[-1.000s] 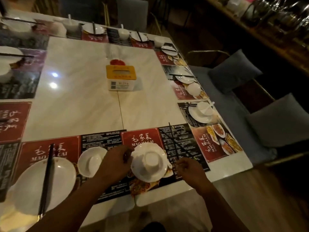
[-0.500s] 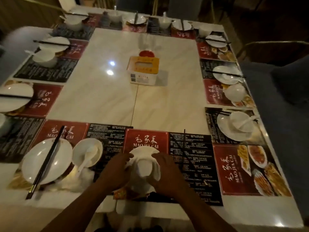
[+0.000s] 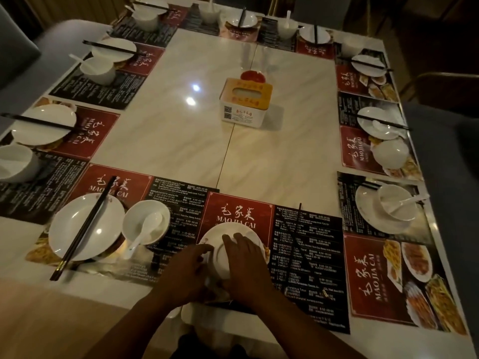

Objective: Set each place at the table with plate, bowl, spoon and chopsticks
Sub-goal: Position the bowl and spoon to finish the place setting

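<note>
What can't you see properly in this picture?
Head view only:
- Spoon for the near place: none visible; the left hand and right hand cover most of the bowl and plate.
- Chopsticks beside them: dark against the black mat, mostly lost.
- Its small print: too small.
- Far-left bowl: cut by the frame edge.

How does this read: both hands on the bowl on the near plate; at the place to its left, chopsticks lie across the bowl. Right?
One slip. In the head view the left hand and right hand are on the bowl on the near plate, but the chopsticks lie across the left plate; the left bowl holds a spoon.
</note>
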